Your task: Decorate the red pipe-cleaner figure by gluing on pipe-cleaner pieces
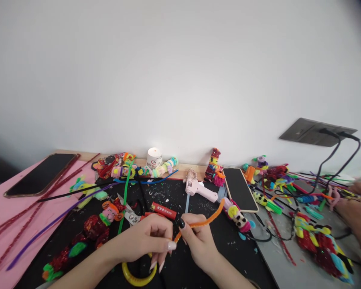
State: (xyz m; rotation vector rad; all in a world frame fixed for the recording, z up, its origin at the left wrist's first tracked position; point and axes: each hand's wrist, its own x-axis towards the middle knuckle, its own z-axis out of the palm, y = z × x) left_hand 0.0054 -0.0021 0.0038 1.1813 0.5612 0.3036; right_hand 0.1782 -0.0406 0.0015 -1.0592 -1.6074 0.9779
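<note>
An orange pipe cleaner (211,218) runs between my two hands, its free end curving up to the right. My left hand (150,239) pinches its lower end between thumb and fingers. Close beside it, my right hand (197,242) grips the pipe cleaner with the black-nailed thumb on top. Scissors (131,217) lie partly hidden behind my left hand, blades showing. A yellow ring (138,279) shows below that hand; I cannot tell what it belongs to. Just beyond my hands are a small red packet (164,210) and a pale pink glue gun (202,189) with a glue stick.
Fuzzy figures, such as a red one (93,228), lie on the black mat (228,261). Phones lie left (42,174) and right (240,188). A paper cup (154,157) stands by the wall. Cords hang from the outlet (315,131). Another person's hand (353,208) is at right.
</note>
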